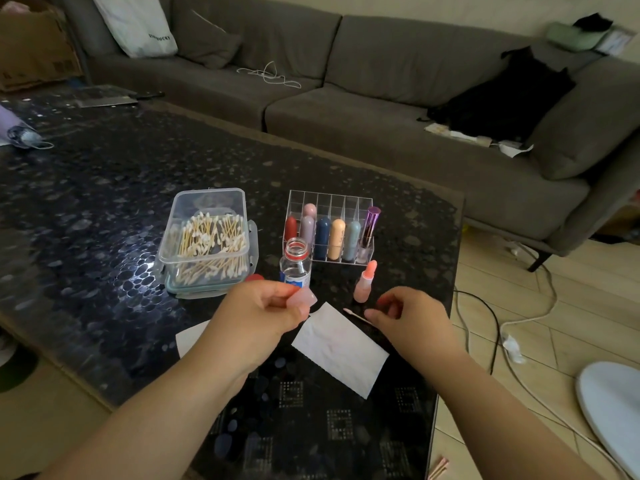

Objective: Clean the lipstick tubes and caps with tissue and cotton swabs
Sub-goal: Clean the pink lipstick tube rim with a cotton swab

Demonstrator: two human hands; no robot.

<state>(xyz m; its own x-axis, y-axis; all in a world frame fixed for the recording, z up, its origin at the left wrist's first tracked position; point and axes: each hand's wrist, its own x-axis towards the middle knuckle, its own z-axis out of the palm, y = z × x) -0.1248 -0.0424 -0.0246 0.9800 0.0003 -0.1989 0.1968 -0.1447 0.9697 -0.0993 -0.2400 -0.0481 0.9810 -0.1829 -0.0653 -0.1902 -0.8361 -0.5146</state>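
My left hand (265, 308) pinches a pale pink lipstick cap (305, 298) above the dark table. My right hand (407, 315) holds a cotton swab (354, 314), its tip pointing left toward the cap. An uncapped pink lipstick tube (365, 282) stands upright between the hands, just behind them. A white tissue (341, 348) lies flat on the table below both hands. A second tissue (190, 337) shows partly under my left forearm.
A clear box of cotton swabs (207, 242) sits at the left. An open small bottle (295, 261) stands in front of a clear organizer (329, 226) holding several lipsticks. A red bottle cap (254, 277) lies beside the box. The table edge (457, 271) and floor cables are at the right.
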